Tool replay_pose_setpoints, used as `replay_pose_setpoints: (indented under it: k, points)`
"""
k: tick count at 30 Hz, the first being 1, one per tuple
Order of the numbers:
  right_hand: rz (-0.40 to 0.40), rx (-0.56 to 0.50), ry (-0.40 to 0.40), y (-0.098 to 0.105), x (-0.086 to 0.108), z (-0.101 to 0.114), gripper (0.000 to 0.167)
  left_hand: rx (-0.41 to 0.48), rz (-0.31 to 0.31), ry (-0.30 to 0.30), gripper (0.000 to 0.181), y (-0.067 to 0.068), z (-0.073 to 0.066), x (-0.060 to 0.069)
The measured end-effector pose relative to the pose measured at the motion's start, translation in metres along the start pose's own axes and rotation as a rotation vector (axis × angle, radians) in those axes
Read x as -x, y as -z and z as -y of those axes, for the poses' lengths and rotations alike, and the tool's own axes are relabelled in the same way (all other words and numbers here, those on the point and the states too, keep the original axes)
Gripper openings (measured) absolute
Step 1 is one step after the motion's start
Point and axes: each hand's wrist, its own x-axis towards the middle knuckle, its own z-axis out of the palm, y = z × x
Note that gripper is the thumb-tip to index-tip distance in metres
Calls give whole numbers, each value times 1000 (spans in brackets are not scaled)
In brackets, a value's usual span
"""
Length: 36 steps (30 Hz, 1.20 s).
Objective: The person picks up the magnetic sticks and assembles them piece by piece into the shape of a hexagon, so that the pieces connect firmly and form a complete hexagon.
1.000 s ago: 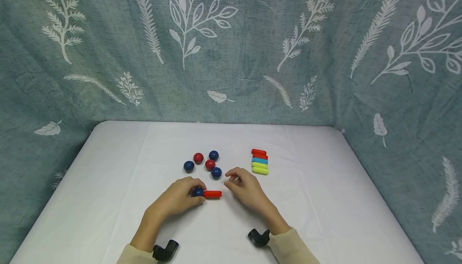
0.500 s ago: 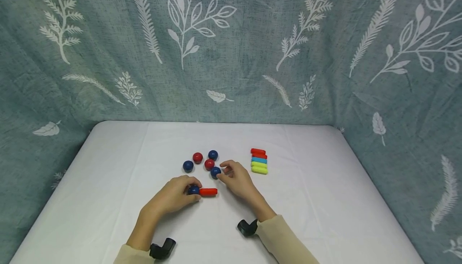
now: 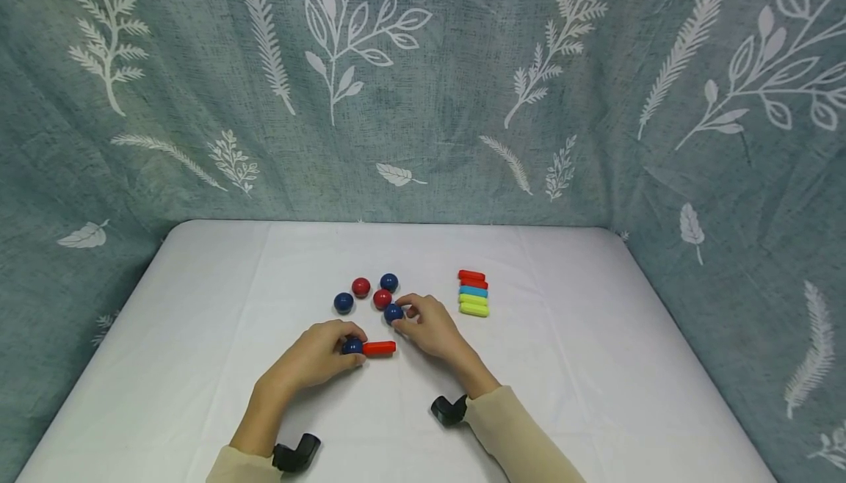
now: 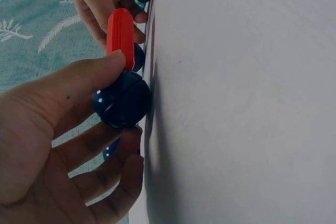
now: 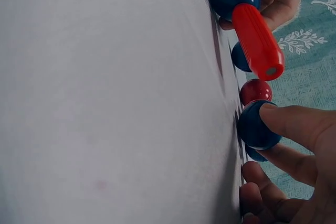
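From left to right on my feed, the left hand (image 3: 316, 357) comes first, pinching a blue ball (image 4: 123, 100) between thumb and fingers low over the white, faintly creased worktop (image 3: 198, 365); I can't tell whether that ball bears on it. Past that hand sit a loose blue ball (image 3: 343, 302) and a rear red ball (image 3: 360, 287), both smooth and glossy.

The red stick (image 3: 380, 349) butts end-on against the right side of the held ball, and this is the relation I'm watching. Its long axis runs left to right, its free end faces my right side, and the left hand is nearer, thumb tip right at the joint. The stick looks like ribbed plastic, with a small grey disc in its free tip.

Farther back are the front red ball (image 3: 382, 299) and the back blue ball (image 3: 388, 282). The right-hand ball (image 5: 257, 124), also blue, lies beyond the stick's free end with a plain gap between; the right hand (image 3: 432, 327) pinches it with thumb and finger. Whether it touches its red neighbour, I can't tell.

Last, well apart from the stick, come two red sticks (image 3: 472, 275), a light-blue stick (image 3: 473, 291) and two lime sticks (image 3: 474, 310), laid side by side.
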Motion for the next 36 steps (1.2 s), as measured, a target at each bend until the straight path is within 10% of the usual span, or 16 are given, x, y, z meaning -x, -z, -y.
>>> replay_pose_setpoints:
  k: [36]
  points:
    - [30,-97,-14,14,53,-10,34,15,11,27,25,-2,0,-1]
